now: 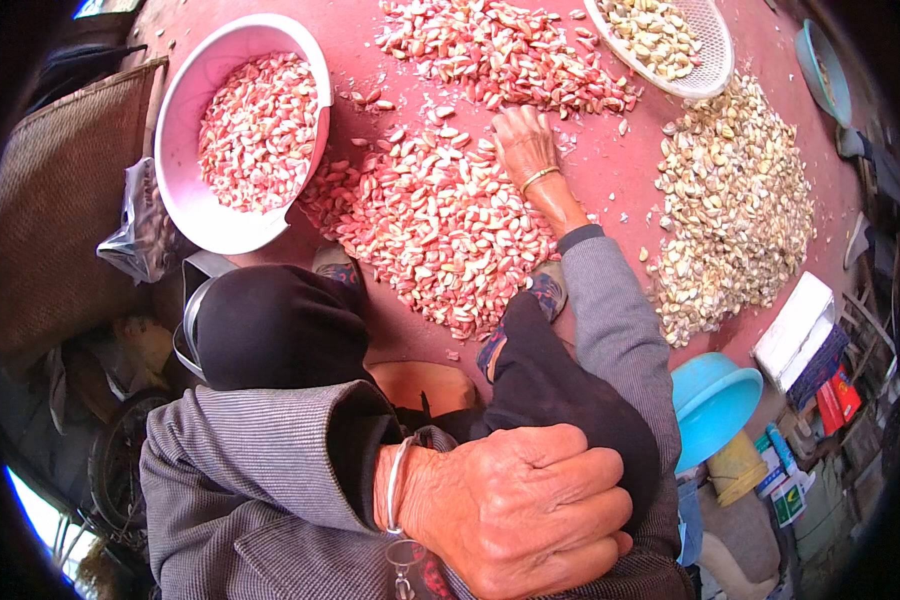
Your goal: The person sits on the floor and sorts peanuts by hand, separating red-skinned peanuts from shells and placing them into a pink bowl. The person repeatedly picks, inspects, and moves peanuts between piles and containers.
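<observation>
Pink-and-cream nuts or seeds (442, 225) lie in a heap on the red floor between my shoes. My right hand (523, 139) rests at the heap's upper right edge, palm down, with a gold-coloured bangle on the wrist. Its fingertips are hidden, so I cannot tell whether they pinch anything. Close to the camera, my left hand (525, 510) is curled into a fist above my lap, back of the hand up, with a silver bangle. Nothing shows in it. A second heap of similar pink pieces (487, 56) lies just beyond my right hand.
A chipped white plastic basin (232, 232) holds more pink pieces at left. A white plastic sieve (712, 45) holds pale pieces, beside a beige heap (735, 210). Blue basins (712, 405) and a white box (795, 322) stand at right. A woven mat (75, 187) leans at far left.
</observation>
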A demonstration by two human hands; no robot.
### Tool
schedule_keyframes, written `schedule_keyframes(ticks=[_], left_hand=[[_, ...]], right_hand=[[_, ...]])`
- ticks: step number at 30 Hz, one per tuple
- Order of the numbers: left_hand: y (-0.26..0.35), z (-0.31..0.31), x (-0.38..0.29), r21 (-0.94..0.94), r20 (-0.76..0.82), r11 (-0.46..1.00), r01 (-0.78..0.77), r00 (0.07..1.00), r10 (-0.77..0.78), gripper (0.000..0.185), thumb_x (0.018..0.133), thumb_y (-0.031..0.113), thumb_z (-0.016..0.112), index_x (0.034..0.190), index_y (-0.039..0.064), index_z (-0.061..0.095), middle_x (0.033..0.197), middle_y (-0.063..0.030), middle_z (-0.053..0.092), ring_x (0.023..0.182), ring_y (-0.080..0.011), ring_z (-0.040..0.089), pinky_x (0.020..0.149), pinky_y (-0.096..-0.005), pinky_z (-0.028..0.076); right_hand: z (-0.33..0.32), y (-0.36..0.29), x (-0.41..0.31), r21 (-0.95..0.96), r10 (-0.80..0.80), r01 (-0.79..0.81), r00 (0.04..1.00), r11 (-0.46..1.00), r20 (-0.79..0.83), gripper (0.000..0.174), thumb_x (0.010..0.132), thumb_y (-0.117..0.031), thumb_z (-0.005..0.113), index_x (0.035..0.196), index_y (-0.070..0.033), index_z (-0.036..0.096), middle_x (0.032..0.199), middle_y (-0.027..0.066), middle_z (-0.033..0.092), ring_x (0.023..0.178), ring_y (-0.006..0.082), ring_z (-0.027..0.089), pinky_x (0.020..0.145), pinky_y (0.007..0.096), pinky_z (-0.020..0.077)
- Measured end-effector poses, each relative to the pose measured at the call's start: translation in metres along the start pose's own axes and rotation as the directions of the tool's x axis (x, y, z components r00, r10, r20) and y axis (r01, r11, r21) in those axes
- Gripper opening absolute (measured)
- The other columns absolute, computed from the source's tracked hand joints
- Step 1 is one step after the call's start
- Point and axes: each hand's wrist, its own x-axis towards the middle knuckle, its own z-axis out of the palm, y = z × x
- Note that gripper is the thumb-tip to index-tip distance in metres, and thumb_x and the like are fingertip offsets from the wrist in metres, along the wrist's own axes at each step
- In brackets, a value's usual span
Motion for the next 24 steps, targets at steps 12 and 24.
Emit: schedule_keyframes(ticks=[12,24], left_hand=[[0.018,-0.009,-0.006,-0.088,-0.027,0.988,0.128,0.991,-0.131,0.028,0.082,0.008,0.072,0.064,0.005,0.051,0.069,-0.0052,0.045,0.059,-0.0192,0.046,0.049,-0.0318,0.031],[0.038,-0.003,-0.022,-0.148,-0.045,0.957,0.249,0.965,-0.258,0.021,0.08,0.016,0.071,0.067,0.004,0.06,0.068,-0.0039,0.048,0.062,-0.0171,0.048,0.049,-0.03,0.032]], right_hand=[[-0.057,0.001,-0.048,0.857,0.767,-0.496,0.602,0.139,0.223,0.01,0.093,-0.009,0.069,0.1,-0.002,0.068,0.086,-0.0015,0.067,0.073,0.0062,0.06,0.065,0.0219,0.0506],[-0.058,-0.131,-0.094,0.921,-0.36,-0.281,0.858,0.269,0.366,0.01,0.093,-0.007,0.063,0.101,-0.003,0.068,0.094,0.0085,0.067,0.083,0.0183,0.066,0.077,0.0324,0.0534]])
